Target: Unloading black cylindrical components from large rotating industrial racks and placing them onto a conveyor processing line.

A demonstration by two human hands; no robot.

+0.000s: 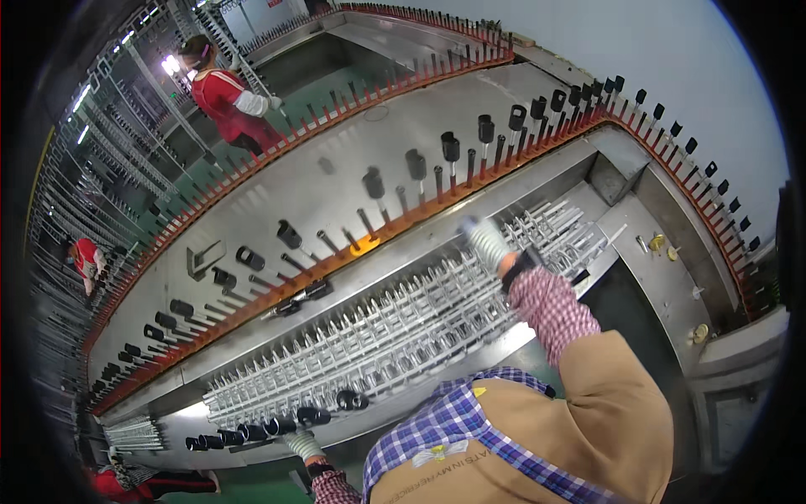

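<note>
My right hand (487, 242), in a pale striped knit glove, is over the far right part of a silvery metal rack (378, 336). Motion smears its fingers, and I cannot tell whether it holds anything. At the rack's near left edge is my left hand (302, 443), gloved alike, its fingers mostly hidden beside a black hollow cylinder (314, 416). Several more black cylinders line that edge, one of them a black piece (352, 400) a little to the right. The rack carries dense rows of upright metal prongs.
Beyond the rack runs a curved conveyor track (403, 225) with orange-brown edging and upright pegs, many topped with black hollow parts (451, 148). A dark tool (300, 298) lies by it. Small yellowish pieces (656, 242) rest on the right-hand ledge. People in red (227, 101) stand across the line.
</note>
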